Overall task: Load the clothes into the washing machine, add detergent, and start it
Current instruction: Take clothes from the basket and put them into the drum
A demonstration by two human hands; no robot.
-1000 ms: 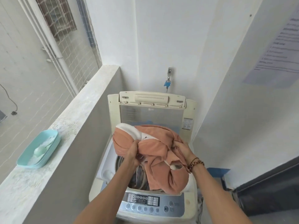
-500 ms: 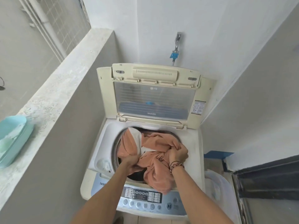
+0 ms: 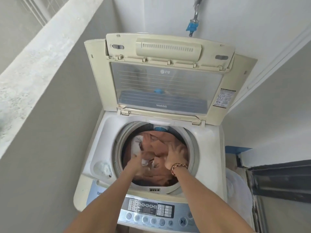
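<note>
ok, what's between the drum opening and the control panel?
Head view: only the washer's bare rim, with a small dark vent, crossed by both forearms.

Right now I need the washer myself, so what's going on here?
A person is loading it. Both hands are down in the drum of the washing machine, pressing orange clothes in: the left hand is blurred, so its grip is unclear, while the right hand, with a beaded bracelet at its wrist, lies spread on the fabric. The lid stands open. The control panel is untouched, so the wash has not started.
</note>
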